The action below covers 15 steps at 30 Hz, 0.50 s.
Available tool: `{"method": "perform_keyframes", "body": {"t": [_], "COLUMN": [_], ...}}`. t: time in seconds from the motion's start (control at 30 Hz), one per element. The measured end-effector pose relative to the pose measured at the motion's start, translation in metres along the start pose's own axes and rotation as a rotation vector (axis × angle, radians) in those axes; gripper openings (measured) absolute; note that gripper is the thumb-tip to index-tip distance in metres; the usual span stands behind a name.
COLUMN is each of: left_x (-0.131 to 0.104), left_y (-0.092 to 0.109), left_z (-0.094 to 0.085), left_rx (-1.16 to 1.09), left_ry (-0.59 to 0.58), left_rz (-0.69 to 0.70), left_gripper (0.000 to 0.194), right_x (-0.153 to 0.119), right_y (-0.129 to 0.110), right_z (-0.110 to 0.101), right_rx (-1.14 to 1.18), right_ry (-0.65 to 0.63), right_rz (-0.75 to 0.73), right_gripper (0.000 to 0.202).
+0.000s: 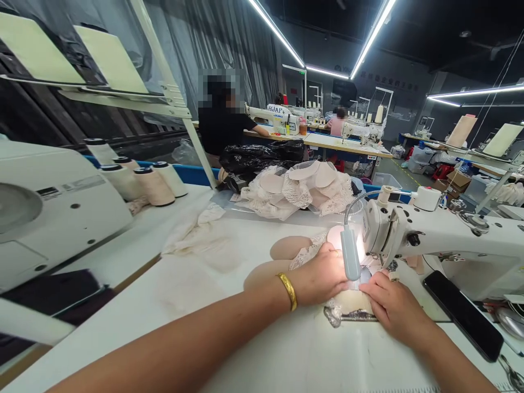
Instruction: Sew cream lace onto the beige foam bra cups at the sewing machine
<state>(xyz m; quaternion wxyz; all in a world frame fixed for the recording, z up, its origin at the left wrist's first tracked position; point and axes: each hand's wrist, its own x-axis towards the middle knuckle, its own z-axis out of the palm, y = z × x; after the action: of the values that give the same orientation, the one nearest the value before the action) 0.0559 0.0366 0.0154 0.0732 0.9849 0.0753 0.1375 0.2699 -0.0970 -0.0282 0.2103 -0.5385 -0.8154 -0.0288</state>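
Note:
Beside the needle area of a white sewing machine (450, 229), my left hand (323, 275) has its fingers bent down on a beige lace piece with cups (290, 247). A gold bracelet circles that wrist. My right hand (388, 300) pinches the near right edge of the pale fabric (351, 300), close to the presser foot. The grey lamp (350, 254) shines on the fabric and hides part of my left fingertips. The cups and lace spread leftward from my left hand over the white table (262, 349).
A heap of beige lace cups (303, 185) lies behind the work area, near black plastic bags (262, 153). Thread cones (153, 185) stand at left beside another machine (53, 207). A black phone (462, 314) lies at right. A person (223, 125) sits further back.

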Motion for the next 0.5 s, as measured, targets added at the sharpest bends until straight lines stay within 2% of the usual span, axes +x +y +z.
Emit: {"method": "perform_keyframes", "body": {"t": [0.17,0.3,0.37,0.43,0.5], "left_x": [0.007,0.011,0.005,-0.011,-0.034], "left_y": [-0.004,-0.004,0.002,0.018,0.044], "left_z": [0.008,0.011,0.005,-0.005,-0.011], "left_rx": [0.020,-0.017,-0.021,-0.057,-0.224], "left_ry": [0.044,0.080,0.086,0.098,0.145], "left_rz": [-0.025,-0.104,-0.118,-0.121,-0.150], "left_gripper": [0.007,0.016,0.019,0.023,0.022], "right_x": [-0.003,-0.002,0.001,0.006,0.011], "right_y": [0.006,0.002,-0.007,-0.020,-0.036], "right_z": [0.004,0.002,-0.001,-0.003,-0.003], "right_rx": [0.033,0.171,0.343,0.622,0.936], "right_ry": [-0.002,0.010,-0.002,-0.022,-0.030], "right_rz": [0.015,0.089,0.231,0.412,0.557], "right_gripper": [0.035,0.029,0.023,0.020,0.034]}}
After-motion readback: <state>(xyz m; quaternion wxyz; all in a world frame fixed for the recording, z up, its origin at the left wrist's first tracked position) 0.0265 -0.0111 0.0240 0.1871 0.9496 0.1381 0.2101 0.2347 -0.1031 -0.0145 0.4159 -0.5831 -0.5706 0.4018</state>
